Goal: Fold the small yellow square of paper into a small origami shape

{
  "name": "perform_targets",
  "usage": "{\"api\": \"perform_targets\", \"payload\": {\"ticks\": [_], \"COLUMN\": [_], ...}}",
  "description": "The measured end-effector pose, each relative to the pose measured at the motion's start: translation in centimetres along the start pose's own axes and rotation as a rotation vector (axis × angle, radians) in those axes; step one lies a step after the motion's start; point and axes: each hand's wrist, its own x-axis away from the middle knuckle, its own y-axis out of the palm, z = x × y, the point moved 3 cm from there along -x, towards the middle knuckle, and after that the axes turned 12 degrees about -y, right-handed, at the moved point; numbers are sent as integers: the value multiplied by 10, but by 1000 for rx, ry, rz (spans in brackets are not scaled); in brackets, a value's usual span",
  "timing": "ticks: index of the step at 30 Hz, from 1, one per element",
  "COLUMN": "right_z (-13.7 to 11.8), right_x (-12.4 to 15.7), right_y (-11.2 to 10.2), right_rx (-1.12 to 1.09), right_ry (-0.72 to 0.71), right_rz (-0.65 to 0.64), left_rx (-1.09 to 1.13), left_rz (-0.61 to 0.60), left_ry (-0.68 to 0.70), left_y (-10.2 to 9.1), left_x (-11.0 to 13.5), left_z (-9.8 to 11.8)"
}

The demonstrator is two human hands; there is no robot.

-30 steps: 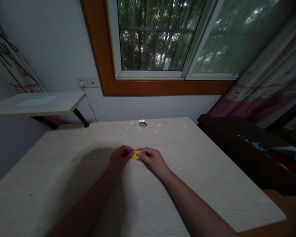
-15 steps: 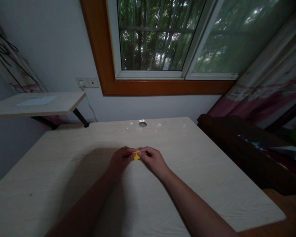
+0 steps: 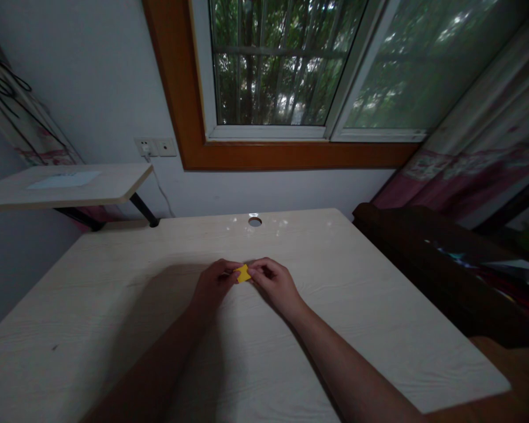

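Note:
A small, flat yellow piece, perhaps folded paper [image 3: 243, 274], is held between my two hands above the middle of the pale wooden table [image 3: 357, 329]. My left hand [image 3: 214, 283] pinches its left side between thumb and fingers. On the right side, my right hand [image 3: 274, 279] grips it the same way, thumb toward me. The fingertips behind the piece are partly hidden. Whether it touches the tabletop I cannot tell.
A raised shelf [image 3: 127, 183] on black legs [image 3: 143, 210] stands at the table's back left, with a light sheet [image 3: 64, 180] on it. A round cable hole [image 3: 255, 222] lies near the back edge. Dark wooden furniture [image 3: 405, 252] borders the right side.
Both hands have shifted very slightly away from me with the yellow piece. The piece has turned a little, and my right thumb now covers less of it.

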Motion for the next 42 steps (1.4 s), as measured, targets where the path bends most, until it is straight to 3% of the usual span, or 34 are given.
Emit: {"api": "perform_targets", "payload": {"ticks": [11,28,42], "right_z": [-4,-14,-21], "right_x": [-1,-3,-3], "right_y": [-1,-3,1], "right_rx": [135,289,410], "right_ry": [-64,-159,-261], "right_rz": [-4,-61,-166], "left_rx": [-63,-6,-181], "left_rz": [17,41,38], "left_ry": [39,-76,93], "left_y": [-2,-1,1], "left_x": [1,1,-1], "left_z": [6,5,12]}}
